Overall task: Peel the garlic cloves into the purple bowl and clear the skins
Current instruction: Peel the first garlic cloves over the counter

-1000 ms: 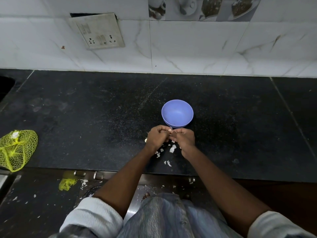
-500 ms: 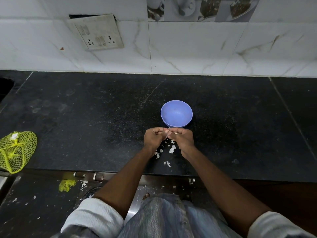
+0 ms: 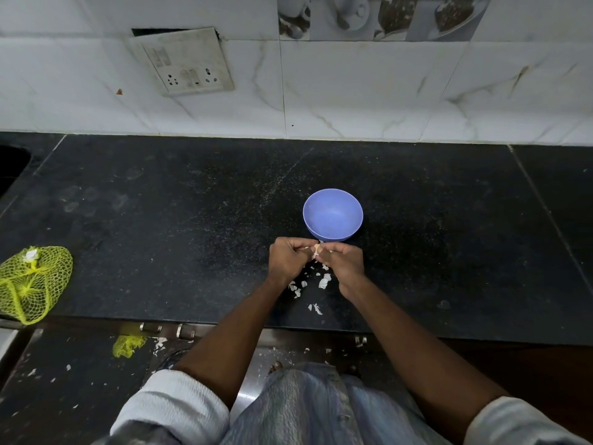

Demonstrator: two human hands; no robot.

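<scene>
The left hand [image 3: 286, 259] and the right hand [image 3: 344, 262] meet knuckle to knuckle just in front of the purple bowl [image 3: 333, 214], fingers curled inward. Between their fingertips they pinch a garlic clove [image 3: 316, 250], a small pale piece with a pinkish skin, of which only a sliver shows; whether the skin is partly off cannot be told. Both forearms reach in from the bottom of the view, with rolled pale sleeves [image 3: 173, 409] at the elbows.

On the black countertop [image 3: 160, 220] under and just behind the hands lie scattered garlic skins [image 3: 323, 281], white flakes spread between the two wrists, with one more flake nearer the counter's front edge. The purple bowl stands upright on the counter, nearly touching the hands, and its inside looks bare.

Well apart, at the left edge of the counter, sits a yellow mesh bag [image 3: 32, 284]. More white flakes and a scrap of yellow netting [image 3: 129, 345] lie on the floor below. A switch socket plate [image 3: 184, 61] hangs tilted on the white tiled wall [image 3: 385, 91].
</scene>
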